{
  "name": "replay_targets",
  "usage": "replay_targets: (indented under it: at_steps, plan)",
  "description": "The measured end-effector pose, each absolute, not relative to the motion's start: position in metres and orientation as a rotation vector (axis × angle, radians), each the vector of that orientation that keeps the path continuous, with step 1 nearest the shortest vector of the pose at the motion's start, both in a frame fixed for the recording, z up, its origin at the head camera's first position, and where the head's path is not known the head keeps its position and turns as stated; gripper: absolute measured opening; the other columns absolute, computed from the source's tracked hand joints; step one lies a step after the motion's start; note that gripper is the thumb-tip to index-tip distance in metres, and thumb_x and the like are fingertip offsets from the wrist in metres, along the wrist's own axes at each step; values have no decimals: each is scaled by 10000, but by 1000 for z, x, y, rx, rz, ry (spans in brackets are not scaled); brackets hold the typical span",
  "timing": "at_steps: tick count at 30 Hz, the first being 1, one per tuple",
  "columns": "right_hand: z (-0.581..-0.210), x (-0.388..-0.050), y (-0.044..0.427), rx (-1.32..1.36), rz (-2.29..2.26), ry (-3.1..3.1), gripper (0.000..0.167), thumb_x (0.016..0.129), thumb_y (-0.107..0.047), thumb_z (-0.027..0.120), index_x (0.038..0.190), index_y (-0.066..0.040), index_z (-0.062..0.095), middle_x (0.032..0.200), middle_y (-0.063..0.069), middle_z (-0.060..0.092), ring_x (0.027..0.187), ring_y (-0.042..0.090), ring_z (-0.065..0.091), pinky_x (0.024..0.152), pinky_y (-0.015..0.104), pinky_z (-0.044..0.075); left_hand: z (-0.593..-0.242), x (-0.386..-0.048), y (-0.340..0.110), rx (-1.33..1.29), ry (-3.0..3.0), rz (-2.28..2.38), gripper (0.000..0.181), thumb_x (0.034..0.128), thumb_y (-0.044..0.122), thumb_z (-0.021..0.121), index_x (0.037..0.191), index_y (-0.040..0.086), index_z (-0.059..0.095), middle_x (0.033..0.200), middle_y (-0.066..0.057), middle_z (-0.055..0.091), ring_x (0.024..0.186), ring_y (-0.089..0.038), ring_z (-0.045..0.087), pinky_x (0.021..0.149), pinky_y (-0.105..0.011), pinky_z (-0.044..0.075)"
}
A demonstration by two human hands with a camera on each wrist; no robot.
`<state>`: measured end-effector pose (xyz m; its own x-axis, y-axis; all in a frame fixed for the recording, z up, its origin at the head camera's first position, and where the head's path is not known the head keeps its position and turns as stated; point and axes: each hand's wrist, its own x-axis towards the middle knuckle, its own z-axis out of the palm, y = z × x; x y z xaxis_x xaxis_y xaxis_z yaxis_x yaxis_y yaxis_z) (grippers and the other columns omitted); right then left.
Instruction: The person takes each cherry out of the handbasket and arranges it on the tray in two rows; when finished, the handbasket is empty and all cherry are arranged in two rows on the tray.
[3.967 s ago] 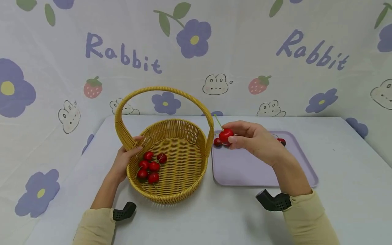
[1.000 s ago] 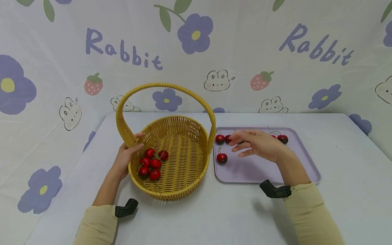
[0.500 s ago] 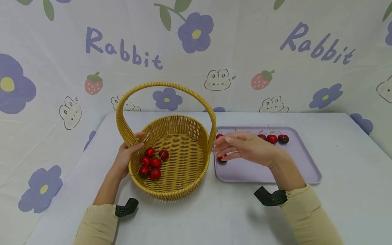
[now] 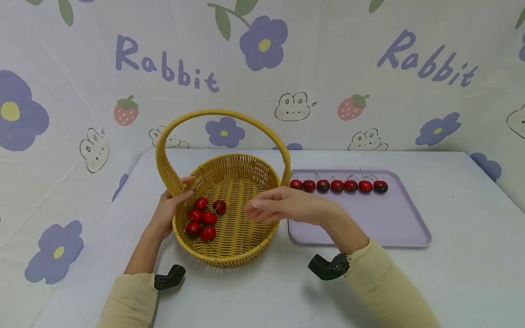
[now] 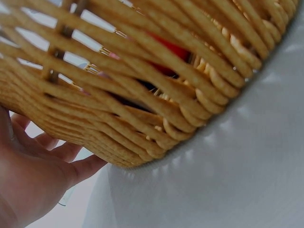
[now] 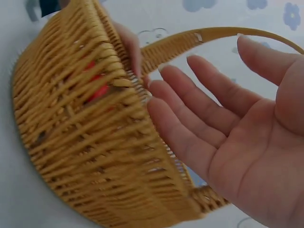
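A yellow wicker basket (image 4: pixel 229 262) with a tall arched handle stands on the table, its left rim gripped by my left hand (image 4: pixel 166 212) at the handle's base. Several red cherries (image 4: pixel 208 218) with stems lie inside, bunched toward the left. Over the basket's right part hovers my right hand (image 4: pixel 293 205), holding nothing. In the right wrist view its fingers (image 6: pixel 190 104) are loosely extended with the palm bare. A lilac tray (image 4: pixel 361 232) to the right bears a row of several cherries (image 4: pixel 337 186) along its far side. The right hand covers the tray's left part.
A white cloth with purple flowers and rabbits hangs behind the table (image 4: pixel 246 296) as a backdrop (image 4: pixel 328 54). The basket's arched handle (image 4: pixel 221 112) rises above its opening, and its right side stands close to the tray's left edge.
Four seconds ago my right hand held a cherry above the tray; by one second ago a cherry lay in front of the row. The empty hand has since moved left over the basket.
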<state>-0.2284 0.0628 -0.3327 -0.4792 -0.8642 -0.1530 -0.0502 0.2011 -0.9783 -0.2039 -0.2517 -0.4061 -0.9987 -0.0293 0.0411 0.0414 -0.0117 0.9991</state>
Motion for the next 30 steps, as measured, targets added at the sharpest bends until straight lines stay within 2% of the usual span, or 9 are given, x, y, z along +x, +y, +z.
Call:
replay_targets:
  at_steps: [7,13,18,30]
  plan:
    - [-341,-227,31,-821,-1264,1835,377,985,-311,532,1226,-33,610,1200,156,604,1118,301,568,919,365,464,-406,-204,-252,-6,-2163,-2206,436,980,85,467,1393,-19,376,1450,-155,323,1320,-293,311,1096,-456,192]
    - [-344,-225,9,-762,-1178,1917,436,979,-340,537,1275,-22,580,1173,130,609,1054,254,603,884,381,486,-407,-204,-253,-9,-2163,-2202,441,976,91,478,1392,-22,382,1453,-159,325,1338,-293,291,1097,-470,180]
    - [-352,-227,-1,-749,-1141,1934,424,980,-329,536,1295,-49,573,1154,87,618,1016,213,614,858,353,499,-407,-205,-253,-27,-2176,-2187,449,975,93,477,1395,-27,375,1454,-165,322,1334,-310,293,1093,-489,181]
    - [-365,-223,-27,-655,-1091,1932,417,988,-324,520,1301,-53,565,1156,79,624,984,215,629,817,350,514,-409,-206,-254,-22,-2178,-2186,455,970,89,466,1394,-40,361,1442,-184,329,1325,-317,308,1093,-481,199]
